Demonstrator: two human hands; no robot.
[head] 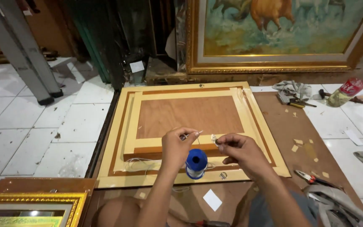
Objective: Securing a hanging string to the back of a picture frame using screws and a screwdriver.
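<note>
Left hand (180, 145) pinches a small nail (193, 134); right hand (236, 151) pinches thin cord from the blue spool (196, 164), both above the near edge of the face-down picture frame (190, 126). Best kept taut and steady, fingertips close.

blue spool (196, 162) of white string (139, 162) upright on frame back

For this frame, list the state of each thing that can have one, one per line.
Left hand: grip pinched on a thin string end, blue spool hanging below it.
Right hand: grip pinched on a small pale piece.
Blue spool: wound with pale string, upright.
Picture frame: lying face down, brown backing board up.
Horse painting: framed in gold, standing upright behind.
Pliers: lying on the brown board, untouched.
Plastic bottle: lying on its side.
</note>
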